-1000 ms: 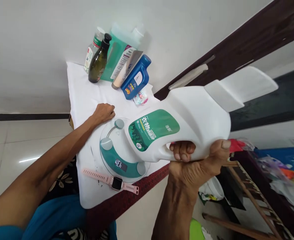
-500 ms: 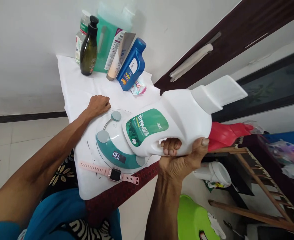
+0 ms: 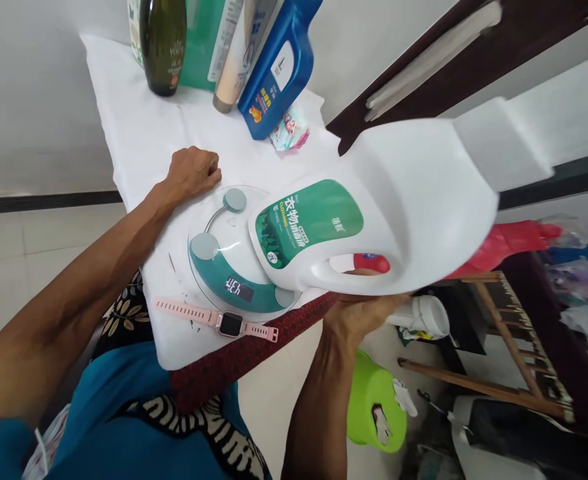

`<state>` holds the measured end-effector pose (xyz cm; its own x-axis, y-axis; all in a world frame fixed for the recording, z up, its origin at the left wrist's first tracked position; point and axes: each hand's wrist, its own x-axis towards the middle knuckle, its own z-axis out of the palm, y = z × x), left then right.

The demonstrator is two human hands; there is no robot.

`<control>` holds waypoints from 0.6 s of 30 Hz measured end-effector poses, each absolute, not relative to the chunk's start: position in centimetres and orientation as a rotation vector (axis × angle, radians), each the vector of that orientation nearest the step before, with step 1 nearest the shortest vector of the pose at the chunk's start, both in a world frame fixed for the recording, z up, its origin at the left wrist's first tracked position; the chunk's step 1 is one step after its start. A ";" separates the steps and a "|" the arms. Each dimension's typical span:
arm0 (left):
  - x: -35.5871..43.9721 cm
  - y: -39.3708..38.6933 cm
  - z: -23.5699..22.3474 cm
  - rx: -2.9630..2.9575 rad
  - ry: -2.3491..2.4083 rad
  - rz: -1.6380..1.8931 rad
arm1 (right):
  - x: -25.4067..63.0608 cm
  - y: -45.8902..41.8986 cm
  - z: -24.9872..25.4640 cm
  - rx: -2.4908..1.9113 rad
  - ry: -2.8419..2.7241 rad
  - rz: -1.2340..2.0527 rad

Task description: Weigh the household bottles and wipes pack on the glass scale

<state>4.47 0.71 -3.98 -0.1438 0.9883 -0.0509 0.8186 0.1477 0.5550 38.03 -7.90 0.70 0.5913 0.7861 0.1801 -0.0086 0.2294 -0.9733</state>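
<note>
A big white laundry disinfectant jug with a green label stands on the round glass digital scale, whose display is lit. My right hand is beside the jug's handle, partly hidden behind it. Its fingers no longer wrap round the handle; the visible part looks stretched out and open. My left hand rests on the white cloth near the scale's far left edge, its fingers curled closed with nothing seen in them. A pink-strapped smartwatch lies along the scale's near edge.
Behind the scale stand a dark pump bottle, a green jug, a beige tube and a blue bottle, with a small packet beside them. A red bottle, a green bucket and a wooden rack are at the right.
My right hand's fingers have come out of the jug's handle, and the hand has dropped lower behind it. The view has tilted down and closer. My left hand has stayed on the cloth.
</note>
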 end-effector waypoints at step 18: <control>4.8 0.4 -3.3 1.804 2.072 0.514 | 39.6 -8.1 -6.9 -1.326 -0.861 0.530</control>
